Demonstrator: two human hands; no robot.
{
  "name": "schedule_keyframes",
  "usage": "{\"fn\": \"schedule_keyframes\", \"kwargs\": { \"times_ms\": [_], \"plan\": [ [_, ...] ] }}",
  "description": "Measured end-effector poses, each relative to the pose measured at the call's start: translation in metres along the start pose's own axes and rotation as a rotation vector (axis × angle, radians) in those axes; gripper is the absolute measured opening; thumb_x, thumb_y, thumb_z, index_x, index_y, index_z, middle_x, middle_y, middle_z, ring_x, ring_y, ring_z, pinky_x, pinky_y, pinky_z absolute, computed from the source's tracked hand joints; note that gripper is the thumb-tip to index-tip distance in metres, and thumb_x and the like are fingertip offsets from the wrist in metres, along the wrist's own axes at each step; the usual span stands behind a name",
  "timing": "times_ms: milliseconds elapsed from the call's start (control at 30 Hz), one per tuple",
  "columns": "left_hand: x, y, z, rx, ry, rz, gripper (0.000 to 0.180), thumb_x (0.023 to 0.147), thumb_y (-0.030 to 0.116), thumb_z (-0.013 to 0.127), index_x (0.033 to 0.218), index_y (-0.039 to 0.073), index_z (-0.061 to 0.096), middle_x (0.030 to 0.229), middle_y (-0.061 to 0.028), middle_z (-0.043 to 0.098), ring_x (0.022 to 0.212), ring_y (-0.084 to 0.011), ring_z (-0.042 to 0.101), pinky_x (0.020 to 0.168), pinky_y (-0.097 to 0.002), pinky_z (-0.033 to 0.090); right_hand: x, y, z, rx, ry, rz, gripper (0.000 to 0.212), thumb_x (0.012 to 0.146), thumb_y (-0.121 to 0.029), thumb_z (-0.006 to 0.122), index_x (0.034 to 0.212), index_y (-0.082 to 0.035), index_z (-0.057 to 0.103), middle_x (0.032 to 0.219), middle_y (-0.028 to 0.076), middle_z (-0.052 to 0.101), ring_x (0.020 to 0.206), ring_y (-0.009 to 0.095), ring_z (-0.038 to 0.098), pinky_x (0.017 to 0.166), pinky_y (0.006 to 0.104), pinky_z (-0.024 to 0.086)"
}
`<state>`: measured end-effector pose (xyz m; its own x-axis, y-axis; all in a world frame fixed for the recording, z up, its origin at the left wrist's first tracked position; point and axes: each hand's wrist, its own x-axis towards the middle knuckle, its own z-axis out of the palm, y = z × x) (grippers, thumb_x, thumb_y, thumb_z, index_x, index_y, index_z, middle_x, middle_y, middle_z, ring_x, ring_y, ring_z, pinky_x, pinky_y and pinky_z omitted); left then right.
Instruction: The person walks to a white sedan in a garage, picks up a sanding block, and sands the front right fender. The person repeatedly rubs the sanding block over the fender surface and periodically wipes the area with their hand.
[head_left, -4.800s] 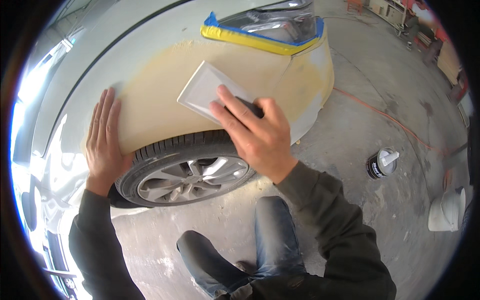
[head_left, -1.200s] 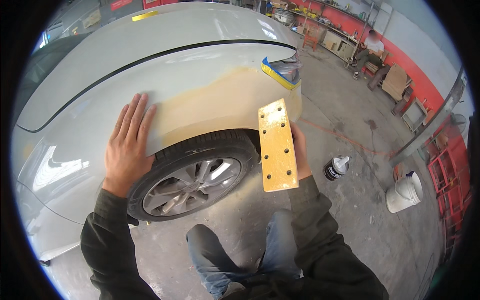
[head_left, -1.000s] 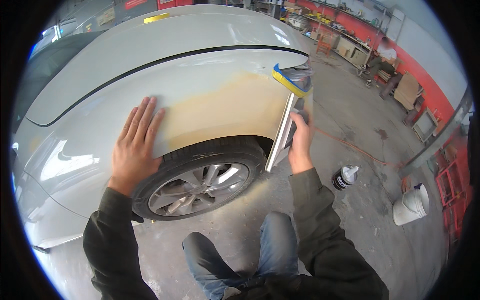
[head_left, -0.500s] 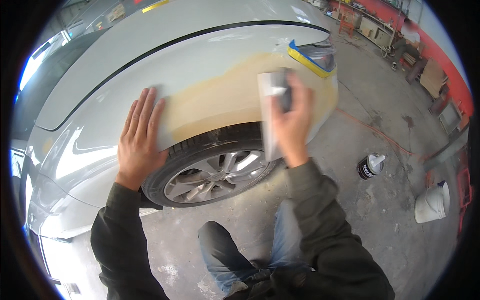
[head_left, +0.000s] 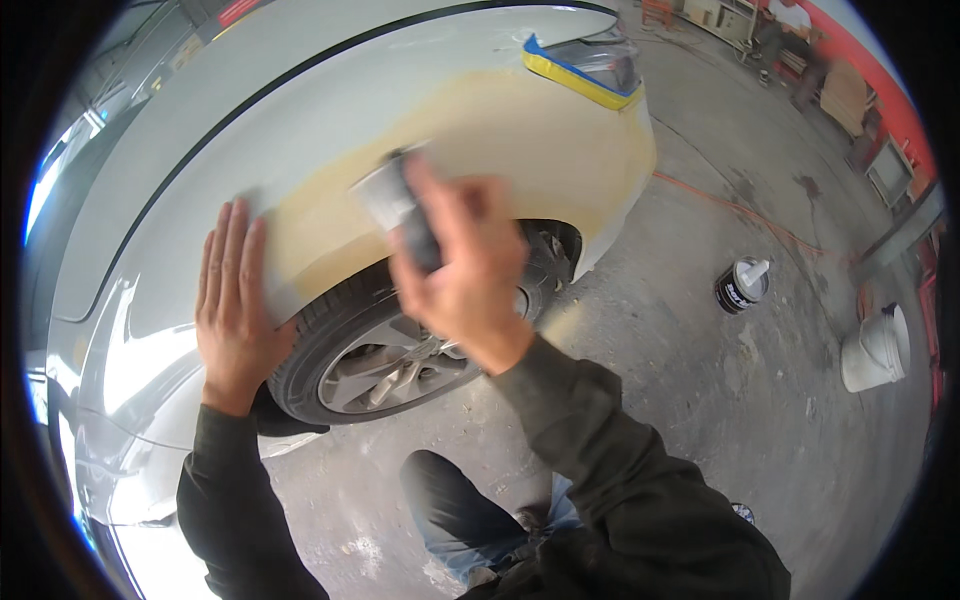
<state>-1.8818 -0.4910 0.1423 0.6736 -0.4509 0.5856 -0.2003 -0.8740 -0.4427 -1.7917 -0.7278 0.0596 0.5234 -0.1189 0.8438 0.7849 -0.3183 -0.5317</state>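
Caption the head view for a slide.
Right hand grips a dark-handled block at the tan patch on a car fender; left hand lies flat on the same panel.

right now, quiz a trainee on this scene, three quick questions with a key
1. True or false: the left hand lies flat on the curved silver-grey car fender.

2. The right hand holds:
a) a white bucket
b) a flat pale block with a dark grip
c) an orange cord

3. Fill in: the clear headlight is edged with blue and ____ tape.

Key: 1 true; 2 b; 3 yellow
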Motion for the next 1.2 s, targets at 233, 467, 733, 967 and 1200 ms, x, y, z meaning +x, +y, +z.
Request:
{"fn": "schedule_keyframes", "kwargs": {
  "times_ms": [233,467,733,967,1200],
  "plan": [
    [-0.002,0.001,0.005,0.059,-0.002,0.018,0.101,0.062,-0.004,0.068,0.16,0.004,0.044,0.166,-0.023,0.046,0.155,-0.042,0.043,0.129,-0.0531,0.037,-0.02,0.134,-0.045,0.054,0.373,0.42,0.058,0.092,-0.014,0.077,0.146,-0.001,0.058,0.13,0.016,0.063,0.12,0.031,0.062,0.104,0.0427,0.052],
    [-0.003,-0.001,0.01,0.062,0.011,0.033,0.1,0.062,-0.003,0.068,0.159,0.001,0.044,0.165,-0.0265,0.046,0.154,-0.0439,0.044,0.128,-0.0547,0.038,0.009,-0.009,0.002,0.025,0.05,0.095,0.074,0.076,-0.01,0.081,0.147,-0.014,0.064,0.105,0.016,0.06,0.097,0.034,0.064,0.079,0.0429,0.058],
    [0.0,0.0,0.005,0.081,-0.017,0.041,0.099,0.062,-0.004,0.064,0.159,0.0,0.044,0.165,-0.027,0.046,0.154,-0.0448,0.044,0.127,-0.0555,0.039,0.002,0.06,-0.027,-0.067,0.248,0.156,0.068,0.081,-0.008,0.082,0.146,-0.007,0.062,0.109,0.014,0.06,0.1,0.031,0.063,0.085,0.0422,0.056],
    [0.0,0.0,0.006,0.065,-0.011,0.051,0.101,0.062,-0.003,0.069,0.159,0.0,0.044,0.165,-0.0272,0.046,0.154,-0.0461,0.044,0.127,-0.0556,0.038,0.001,-0.001,0.001,0.079,0.037,0.018,0.073,0.07,-0.008,0.08,0.143,-0.016,0.07,0.105,0.014,0.061,0.093,0.035,0.064,0.075,0.0442,0.057],
    [0.006,0.007,0.007,0.077,-0.01,0.044,0.099,0.063,-0.001,0.069,0.158,-0.001,0.045,0.164,-0.028,0.047,0.153,-0.0468,0.045,0.127,-0.0568,0.039,-0.004,0.092,-0.035,0.005,0.34,0.234,0.064,0.081,-0.008,0.079,0.143,-0.008,0.064,0.105,0.014,0.06,0.092,0.034,0.062,0.079,0.0449,0.055]
  ]
}}
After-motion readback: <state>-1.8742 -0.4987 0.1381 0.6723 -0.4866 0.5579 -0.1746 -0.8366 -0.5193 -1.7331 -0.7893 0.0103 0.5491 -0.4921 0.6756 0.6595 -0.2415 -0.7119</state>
